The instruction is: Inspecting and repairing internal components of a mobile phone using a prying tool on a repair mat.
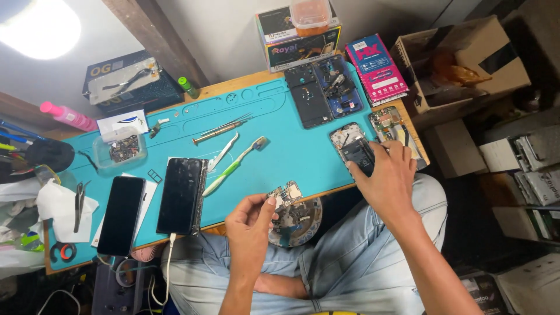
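Observation:
My left hand (249, 224) pinches a small phone circuit board (286, 193) at the near edge of the teal work mat (280, 119). Just below the board a round patterned dish (298, 221) holds small parts. My right hand (387, 178) reaches to the mat's right end, where its fingers rest on an opened phone body (352, 146) with its insides showing. A second opened phone frame (389, 123) lies just right of that one.
Two dark phones (121, 214) (182, 195) lie at the mat's left, one with a white cable. A green toothbrush (233, 166), a screwdriver (217, 132) and tweezers sit mid-mat. More opened phones (322, 88), boxes (297, 42) and a cardboard carton (464, 61) stand behind.

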